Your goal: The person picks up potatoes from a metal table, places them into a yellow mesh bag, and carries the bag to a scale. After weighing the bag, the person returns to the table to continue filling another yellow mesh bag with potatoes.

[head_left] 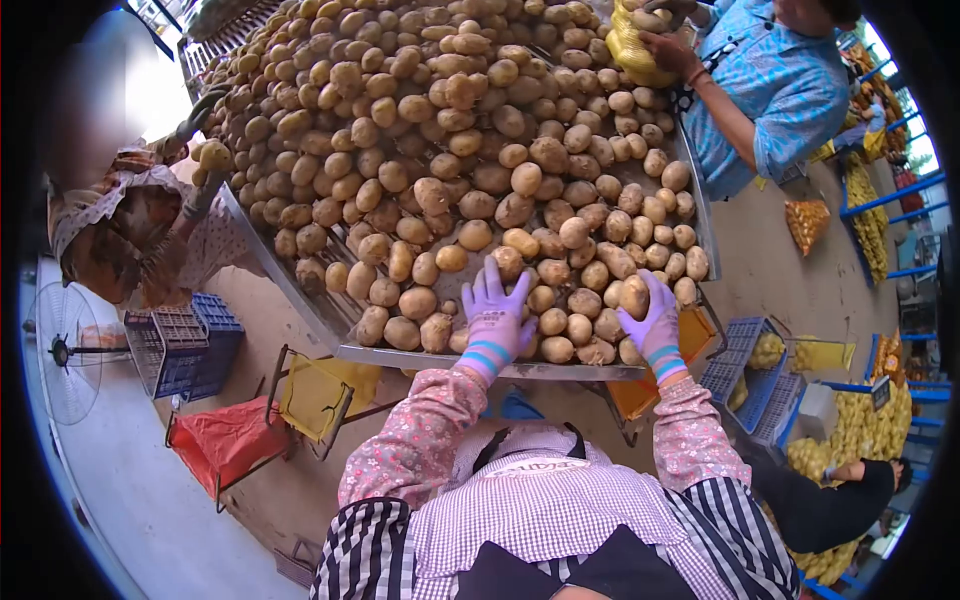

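Observation:
Both my hands wear purple gloves with blue-striped cuffs, at the near edge of a metal table heaped with potatoes. My left hand lies over the front potatoes, its fingers spread. Its fingertips are by a brown potato, and no potato shows in its grasp. Farther right, my right hand has its thumb and fingers around a round potato, just above the others. The palm side of each hand is hidden.
A person at the far right holds a yellow net bag. Another person stands at the left. Under the table's left edge are a red bag on a frame and blue crates. More crates stand right.

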Demonstrator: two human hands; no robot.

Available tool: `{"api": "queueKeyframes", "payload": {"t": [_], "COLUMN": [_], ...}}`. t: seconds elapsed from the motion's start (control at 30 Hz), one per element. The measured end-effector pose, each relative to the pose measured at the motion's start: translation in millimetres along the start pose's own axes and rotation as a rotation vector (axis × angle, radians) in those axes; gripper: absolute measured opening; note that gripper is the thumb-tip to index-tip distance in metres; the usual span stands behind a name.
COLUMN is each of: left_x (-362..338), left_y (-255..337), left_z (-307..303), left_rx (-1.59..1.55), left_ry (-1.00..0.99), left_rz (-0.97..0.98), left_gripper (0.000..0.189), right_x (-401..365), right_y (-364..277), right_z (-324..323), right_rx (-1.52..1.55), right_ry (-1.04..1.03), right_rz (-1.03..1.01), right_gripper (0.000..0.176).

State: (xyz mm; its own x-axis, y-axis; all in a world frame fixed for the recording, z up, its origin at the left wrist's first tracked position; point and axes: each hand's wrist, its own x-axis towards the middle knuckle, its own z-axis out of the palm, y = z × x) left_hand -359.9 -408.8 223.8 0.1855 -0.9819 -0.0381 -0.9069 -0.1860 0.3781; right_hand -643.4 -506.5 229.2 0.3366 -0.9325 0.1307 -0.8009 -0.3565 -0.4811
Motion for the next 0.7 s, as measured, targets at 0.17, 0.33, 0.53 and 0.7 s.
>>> {"api": "queueKeyframes", "payload": {"t": [0.17,0.33,0.53,0.7], "left_x": [-17.1,-61.8,-87.6,-78.9], "left_y": [-9.9,-93.0,-163.2,-161.4], "left_z": [-15.5,-64.0,-99.5,-72.0], "left_rx": [-0.180,-0.205,0.037,-0.200], "left_ry": [-0.080,0.255,-0.063,-0.039], "left_rz": [0.149,0.061,-0.321,-0.237], "left_gripper": [0.082,0.069,0.079,0.110], "right_x": [-29.6,-18.7,22.9,40.0], "right_y": [13.2,-21.7,-188.9,-261.2], "right_z": [-5.2,1.5,71.8,147.1], "right_rx": [-0.325,-0.331,0.183,-0.074], "right_ry": [-0.047,0.138,-0.212,-0.365], "right_rz": [0.088,-0.088,-0.600,-0.770], "right_gripper": [0.075,0.062,0.055,0.045]}}
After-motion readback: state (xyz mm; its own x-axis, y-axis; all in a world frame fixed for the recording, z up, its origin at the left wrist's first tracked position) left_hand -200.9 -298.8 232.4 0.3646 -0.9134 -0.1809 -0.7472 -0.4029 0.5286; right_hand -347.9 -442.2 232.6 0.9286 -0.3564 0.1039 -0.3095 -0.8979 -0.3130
